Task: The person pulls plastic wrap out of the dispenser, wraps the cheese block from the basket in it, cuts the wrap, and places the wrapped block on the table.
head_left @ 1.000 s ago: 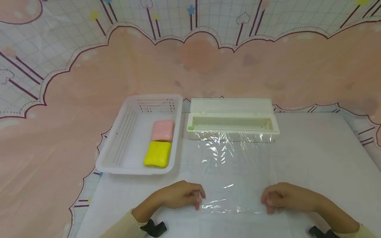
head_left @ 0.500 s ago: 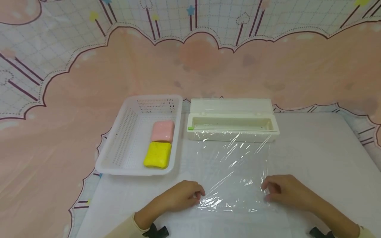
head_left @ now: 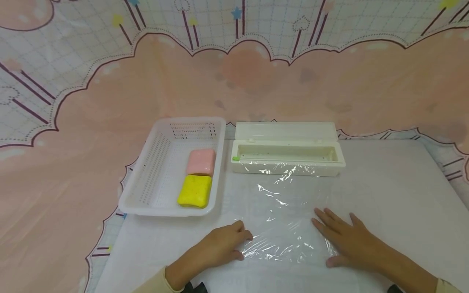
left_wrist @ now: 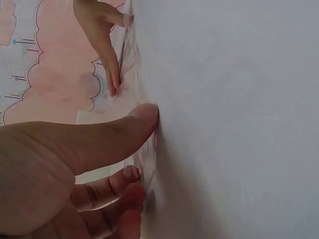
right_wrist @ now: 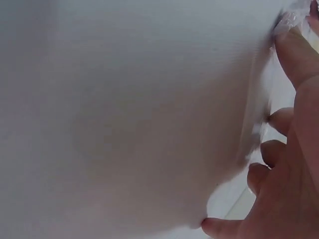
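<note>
A sheet of clear plastic wrap (head_left: pixel 282 219) stretches across the white table from the front of a cream wrap dispenser box (head_left: pixel 287 169), whose lid stands up. At the sheet's near left corner is my left hand (head_left: pixel 223 246), its thumb and fingers apart and touching the film's edge; the left wrist view shows the straight thumb (left_wrist: pixel 124 134) on the table. My right hand (head_left: pixel 351 244) lies over the right edge of the film with fingers spread and fingertips on it. In the right wrist view, the fingertips (right_wrist: pixel 274 149) rest along the film and table surface.
To the left of the dispenser stands a white perforated basket (head_left: pixel 157 179). A pink soap bar (head_left: pixel 201 161) and a yellow soap bar (head_left: pixel 195 191) lie inside it along the right wall. A small green piece (head_left: pixel 236 158) sits on the dispenser's left end. Patterned cloth (head_left: pixel 256 85) hangs behind.
My right hand has gone from bent fingers at the film's corner to spread fingers on its right edge. My left fingers have loosened and parted. Glare and creases on the film have shifted.
</note>
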Action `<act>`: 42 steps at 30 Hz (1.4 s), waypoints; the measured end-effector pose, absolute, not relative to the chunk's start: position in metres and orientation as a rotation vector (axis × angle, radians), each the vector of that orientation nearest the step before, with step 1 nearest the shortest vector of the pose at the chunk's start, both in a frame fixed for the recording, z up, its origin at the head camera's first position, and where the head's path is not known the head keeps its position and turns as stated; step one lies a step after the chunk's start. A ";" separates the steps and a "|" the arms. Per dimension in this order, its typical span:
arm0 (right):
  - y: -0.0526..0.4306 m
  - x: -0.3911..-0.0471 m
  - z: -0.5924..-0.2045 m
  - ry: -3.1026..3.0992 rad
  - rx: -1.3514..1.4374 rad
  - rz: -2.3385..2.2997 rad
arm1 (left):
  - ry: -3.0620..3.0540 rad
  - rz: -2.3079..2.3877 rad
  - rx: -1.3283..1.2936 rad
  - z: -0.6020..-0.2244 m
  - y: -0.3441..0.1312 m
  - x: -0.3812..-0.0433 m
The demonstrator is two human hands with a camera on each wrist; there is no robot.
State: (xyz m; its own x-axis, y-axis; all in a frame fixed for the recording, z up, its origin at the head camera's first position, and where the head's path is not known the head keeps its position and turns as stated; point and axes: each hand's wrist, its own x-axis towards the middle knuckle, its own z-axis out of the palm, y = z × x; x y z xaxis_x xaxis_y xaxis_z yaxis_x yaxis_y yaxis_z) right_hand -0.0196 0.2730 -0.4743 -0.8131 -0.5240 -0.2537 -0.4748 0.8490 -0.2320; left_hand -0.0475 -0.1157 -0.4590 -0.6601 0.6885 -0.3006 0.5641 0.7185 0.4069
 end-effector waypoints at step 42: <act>0.284 -0.014 -0.491 2.772 -0.875 -0.338 | 2.225 0.617 -0.015 -0.375 -0.247 -0.224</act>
State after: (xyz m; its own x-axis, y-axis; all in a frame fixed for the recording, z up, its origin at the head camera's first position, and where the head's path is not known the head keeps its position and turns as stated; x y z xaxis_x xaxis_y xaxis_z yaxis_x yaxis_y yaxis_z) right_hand -0.0135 0.2840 -0.4906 -0.8004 -0.5844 -0.1336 -0.5351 0.7970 -0.2802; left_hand -0.2243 -0.2470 -0.3747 -0.6726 0.1873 -0.7159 -0.2083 0.8804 0.4260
